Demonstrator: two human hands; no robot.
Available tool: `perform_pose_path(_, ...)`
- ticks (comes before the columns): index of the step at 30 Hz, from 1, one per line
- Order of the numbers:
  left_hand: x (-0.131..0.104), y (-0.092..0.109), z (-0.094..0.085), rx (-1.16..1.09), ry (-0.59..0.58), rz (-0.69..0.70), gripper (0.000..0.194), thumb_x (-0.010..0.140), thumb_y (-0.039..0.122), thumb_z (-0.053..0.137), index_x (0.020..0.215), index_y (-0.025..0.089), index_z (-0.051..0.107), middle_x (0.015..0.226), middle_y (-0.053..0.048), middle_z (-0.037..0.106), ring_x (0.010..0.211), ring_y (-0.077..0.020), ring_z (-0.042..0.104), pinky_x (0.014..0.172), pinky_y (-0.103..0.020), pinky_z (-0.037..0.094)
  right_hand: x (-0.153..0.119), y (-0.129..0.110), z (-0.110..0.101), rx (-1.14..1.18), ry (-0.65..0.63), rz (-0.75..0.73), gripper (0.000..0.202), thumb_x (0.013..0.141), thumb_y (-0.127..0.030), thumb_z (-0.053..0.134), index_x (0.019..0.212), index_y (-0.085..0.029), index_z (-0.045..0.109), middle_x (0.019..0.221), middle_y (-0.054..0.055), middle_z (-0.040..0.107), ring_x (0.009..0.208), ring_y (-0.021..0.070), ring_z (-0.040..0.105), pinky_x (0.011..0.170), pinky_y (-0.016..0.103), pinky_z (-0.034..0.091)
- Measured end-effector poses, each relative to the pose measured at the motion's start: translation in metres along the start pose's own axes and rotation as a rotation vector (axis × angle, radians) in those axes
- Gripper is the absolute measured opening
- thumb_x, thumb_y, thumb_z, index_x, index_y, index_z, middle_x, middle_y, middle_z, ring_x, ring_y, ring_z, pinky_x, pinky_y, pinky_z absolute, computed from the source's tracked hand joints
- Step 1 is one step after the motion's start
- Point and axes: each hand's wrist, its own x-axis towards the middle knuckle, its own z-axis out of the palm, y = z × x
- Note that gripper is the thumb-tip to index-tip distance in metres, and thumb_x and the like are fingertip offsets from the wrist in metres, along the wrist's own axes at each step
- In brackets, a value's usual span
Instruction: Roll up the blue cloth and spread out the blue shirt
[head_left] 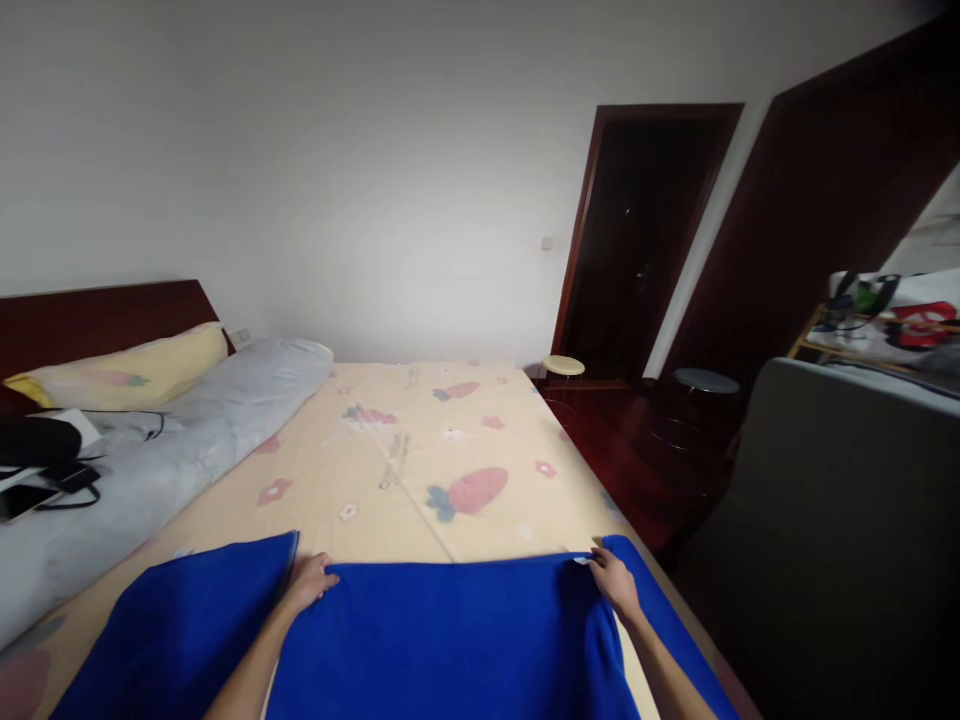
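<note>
Blue blanket (450,640) — under both hands

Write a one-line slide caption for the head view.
Both hands, left hand and right hand, grip the far edge of a blue fleece blanket on a cream strawberry-print bedsheet.

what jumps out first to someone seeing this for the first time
A vivid blue blanket fills the near end of the bed, with the left hand and right hand gripping its far edge. Beyond it lies a cream sheet printed with strawberries, and dark wooden doors stand at the right.
</note>
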Motion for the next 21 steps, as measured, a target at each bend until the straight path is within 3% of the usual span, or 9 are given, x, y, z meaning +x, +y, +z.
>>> perform_pose_path(6, 0.008, 0.016, -0.005, 0.128, 0.167, -0.007, 0.005, 0.078, 0.016, 0.055, 0.081, 0.020, 0.056, 0.067, 0.002, 0.066, 0.074, -0.0152, 0.065, 0.066, -0.023, 0.044, 0.009, -0.006, 0.010, 0.003, -0.014, -0.019, 0.044, 0.071, -0.022, 0.049, 0.111, -0.015, 0.064, 0.108, 0.011, 0.073, 0.110, 0.0238, 0.064, 0.093, 0.031, 0.048)
perform_pose_path(10, 0.003, 0.025, 0.009, 0.181, 0.261, -0.007, 0.034, 0.076, 0.014, 0.054, 0.111, 0.015, 0.057, 0.100, -0.009, 0.072, 0.098, -0.0189, 0.066, 0.084, -0.027, 0.046, 0.007, -0.012, 0.018, 0.016, -0.008, -0.062, 0.054, 0.069, -0.023, 0.049, 0.122, -0.013, 0.057, 0.115, 0.012, 0.070, 0.115, 0.0233, 0.061, 0.095, 0.031, 0.047)
perform_pose_path(13, -0.019, 0.019, 0.036, 0.209, 0.308, 0.038, 0.061, 0.075, 0.014, 0.053, 0.134, 0.013, 0.043, 0.134, -0.014, 0.059, 0.127, -0.0206, 0.052, 0.099, -0.029, 0.041, -0.014, -0.007, 0.028, 0.019, -0.038, -0.093, 0.063, 0.069, -0.025, 0.046, 0.130, -0.011, 0.049, 0.115, 0.013, 0.070, 0.111, 0.0236, 0.064, 0.094, 0.033, 0.049)
perform_pose_path(15, -0.042, 0.001, 0.059, 0.251, 0.329, 0.090, 0.064, 0.079, 0.021, 0.047, 0.142, 0.015, 0.037, 0.148, -0.013, 0.045, 0.135, -0.0212, 0.043, 0.101, -0.032, 0.041, -0.039, 0.005, 0.035, 0.010, -0.029, -0.131, 0.060, 0.073, -0.031, 0.043, 0.130, -0.013, 0.049, 0.119, 0.013, 0.068, 0.114, 0.0256, 0.062, 0.097, 0.038, 0.048)
perform_pose_path(17, -0.069, -0.029, 0.083, 0.312, 0.350, 0.136, 0.060, 0.085, 0.029, 0.038, 0.144, 0.020, 0.036, 0.152, -0.009, 0.039, 0.135, -0.0223, 0.042, 0.100, -0.036, 0.043, -0.070, 0.024, 0.039, -0.011, 0.033, -0.203, 0.056, 0.077, -0.040, 0.039, 0.127, -0.018, 0.053, 0.128, 0.012, 0.063, 0.124, 0.0275, 0.055, 0.101, 0.043, 0.045)
perform_pose_path(21, -0.120, -0.102, 0.113, 0.345, 0.430, 0.072, 0.055, 0.082, 0.041, 0.045, 0.137, 0.037, 0.045, 0.145, 0.001, 0.050, 0.136, -0.0236, 0.040, 0.103, -0.039, 0.040, -0.134, 0.070, 0.039, -0.064, 0.120, -0.197, 0.049, 0.075, -0.048, 0.041, 0.119, -0.032, 0.058, 0.130, 0.006, 0.062, 0.127, 0.0295, 0.051, 0.097, 0.047, 0.048)
